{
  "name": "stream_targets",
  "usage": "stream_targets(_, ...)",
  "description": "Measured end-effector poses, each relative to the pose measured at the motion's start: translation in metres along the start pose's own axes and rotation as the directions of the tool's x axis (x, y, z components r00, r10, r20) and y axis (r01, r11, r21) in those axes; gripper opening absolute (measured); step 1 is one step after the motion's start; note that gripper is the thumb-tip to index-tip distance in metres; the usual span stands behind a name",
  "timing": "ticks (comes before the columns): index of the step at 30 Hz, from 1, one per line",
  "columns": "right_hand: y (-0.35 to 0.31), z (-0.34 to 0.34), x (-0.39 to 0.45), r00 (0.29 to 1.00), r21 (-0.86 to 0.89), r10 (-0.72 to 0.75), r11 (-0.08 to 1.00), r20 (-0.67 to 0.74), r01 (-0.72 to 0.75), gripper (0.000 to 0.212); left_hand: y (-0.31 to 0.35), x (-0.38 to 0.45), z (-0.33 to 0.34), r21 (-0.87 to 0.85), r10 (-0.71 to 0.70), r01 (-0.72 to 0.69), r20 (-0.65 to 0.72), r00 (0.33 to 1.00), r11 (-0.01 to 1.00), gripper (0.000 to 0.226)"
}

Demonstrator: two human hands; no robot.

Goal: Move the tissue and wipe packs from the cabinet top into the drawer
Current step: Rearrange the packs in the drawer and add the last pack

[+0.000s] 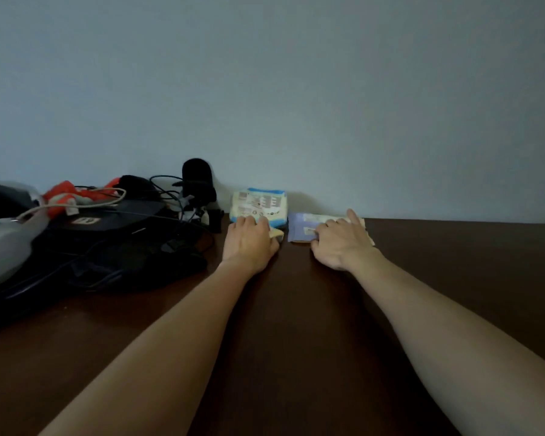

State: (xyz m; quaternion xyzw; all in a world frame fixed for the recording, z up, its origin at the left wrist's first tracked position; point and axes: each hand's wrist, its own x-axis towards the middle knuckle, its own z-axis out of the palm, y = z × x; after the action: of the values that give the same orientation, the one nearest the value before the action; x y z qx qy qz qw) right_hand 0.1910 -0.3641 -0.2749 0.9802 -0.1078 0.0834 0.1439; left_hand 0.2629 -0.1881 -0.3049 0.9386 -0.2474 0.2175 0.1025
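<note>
Head view: my left hand (249, 243) is grasping the blue-and-white tissue pack (258, 204) at the cabinet top's (453, 278) back edge. My right hand (342, 243) is gripping the purple wipe pack (302, 229) just beside it. Black gear with cables (114, 247) is lying at the left.

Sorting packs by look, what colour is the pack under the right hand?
Pale purple pack, with a lighter label, seen in the head view.

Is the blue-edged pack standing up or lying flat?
Standing up: the blue-edged pack leans against the wall, printed face forward, with the left hand at its lower edge.
</note>
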Motion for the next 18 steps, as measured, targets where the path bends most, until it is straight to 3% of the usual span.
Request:
stream_targets(6, -0.017, -0.037, -0.131, 0.998, 0.105, -0.044, 0.993, -0.051, 0.049, 0.043, 0.009, -0.109, -0.062, -0.113, 0.0, 0.008, 0.066, 0.998, 0.994, 0.044)
stream_targets(10, -0.041, -0.049, -0.248, 0.973, 0.193, -0.073, 0.974, -0.22, 0.117, 0.089, 0.032, -0.204, -0.109, -0.064, 0.091, -0.085, 0.083, 0.992, 0.994, 0.044)
stream_targets(13, -0.047, -0.054, -0.324, 0.977, 0.183, -0.094, 0.974, -0.193, 0.13, 0.108, 0.04, -0.278, -0.137, -0.019, 0.148, -0.147, 0.011, 0.989, 0.989, 0.045)
stream_targets(16, -0.04, -0.058, -0.361, 0.984, 0.222, -0.11, 0.965, -0.144, 0.14, 0.086, 0.042, -0.343, -0.156, -0.057, 0.136, -0.142, -0.101, 0.986, 0.988, 0.052)
stream_targets(18, -0.041, -0.057, -0.379, 0.969, 0.318, -0.072, 0.936, -0.238, 0.148, 0.058, 0.045, -0.383, -0.161, -0.14, 0.131, -0.155, -0.166, 0.977, 0.978, 0.053)
